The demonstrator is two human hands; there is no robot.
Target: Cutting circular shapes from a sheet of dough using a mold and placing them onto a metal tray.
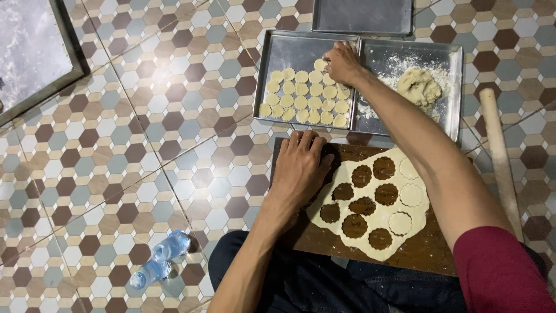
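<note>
My right hand (343,62) pinches a round dough disc (320,64) at the tray (289,52), upper centre; my left hand (301,168) lies spread flat on the board (428,252), fingers pointing up-frame.

metal tray (289,52): dull sheen | wooden board (423,249): matt | floor tiles (145,133): glossy

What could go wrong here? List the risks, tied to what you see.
1. The right hand sets a cut round among tightly packed dough rounds in the tray; a nudge could dent or stick neighbours together.
2. The left hand presses at the edge of the rolled dough sheet; it may stretch the thin strips between the holes.
3. The rolling pin lies loose on the tiles and might roll.
</note>
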